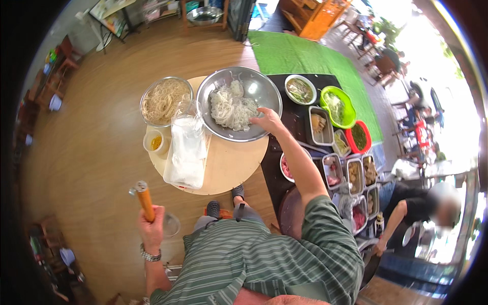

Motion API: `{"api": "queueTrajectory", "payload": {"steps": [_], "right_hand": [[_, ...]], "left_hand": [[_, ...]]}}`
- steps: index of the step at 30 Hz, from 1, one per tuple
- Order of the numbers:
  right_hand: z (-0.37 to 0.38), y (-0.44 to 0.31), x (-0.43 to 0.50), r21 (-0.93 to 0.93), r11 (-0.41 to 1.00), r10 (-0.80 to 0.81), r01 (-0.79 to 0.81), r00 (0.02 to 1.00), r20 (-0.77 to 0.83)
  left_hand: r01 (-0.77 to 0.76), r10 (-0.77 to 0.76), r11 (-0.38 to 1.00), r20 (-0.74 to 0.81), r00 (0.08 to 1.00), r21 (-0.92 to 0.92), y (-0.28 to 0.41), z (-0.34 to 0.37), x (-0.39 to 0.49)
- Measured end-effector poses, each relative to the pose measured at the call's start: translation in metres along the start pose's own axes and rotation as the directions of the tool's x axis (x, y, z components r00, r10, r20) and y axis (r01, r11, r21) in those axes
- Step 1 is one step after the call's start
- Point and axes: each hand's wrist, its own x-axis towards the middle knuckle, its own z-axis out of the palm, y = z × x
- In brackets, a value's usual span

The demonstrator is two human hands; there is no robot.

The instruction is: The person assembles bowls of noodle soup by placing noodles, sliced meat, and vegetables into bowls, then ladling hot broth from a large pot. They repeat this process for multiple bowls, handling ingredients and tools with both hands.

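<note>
My right hand [268, 121] reaches over the rim of a large stainless steel bowl [263, 82]. Its fingers are apart at the right edge of a heap of white noodles [232, 106], seeming to touch them. At my left side, my left hand [151, 225] is closed around an orange cylinder [145, 202] with a silvery top, perhaps a slim can. Beside the big bowl stands a metal bowl of dry, tan noodles [166, 100]. A clear plastic bag with white contents [187, 152] lies in front, next to a plastic tub with something yellow [155, 143].
The bowls stand on a round wooden table [232, 164]. A dark table [272, 171] at right carries a white bowl of vegetables [300, 90], a green basket [349, 114], several food containers [354, 175] and a round chopping block [291, 213]. A co-worker [410, 204] bends over a pan at right.
</note>
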Motion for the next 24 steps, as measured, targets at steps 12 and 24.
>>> {"api": "queueTrajectory", "payload": {"steps": [12, 24], "right_hand": [[0.072, 0.019, 0.117, -0.131, 0.961, -0.214, 0.243, 0.955, 0.203], [-0.130, -0.178, 0.069, 0.501, 0.832, -0.291, 0.237, 0.956, 0.031]], "left_hand": [[0.104, 0.026, 0.964, -0.476, 0.879, 0.245, 0.039, 0.010, -0.014], [-0.593, 0.476, 0.723, -0.367, 0.799, -0.353, 0.167, 0.000, 0.089]]}}
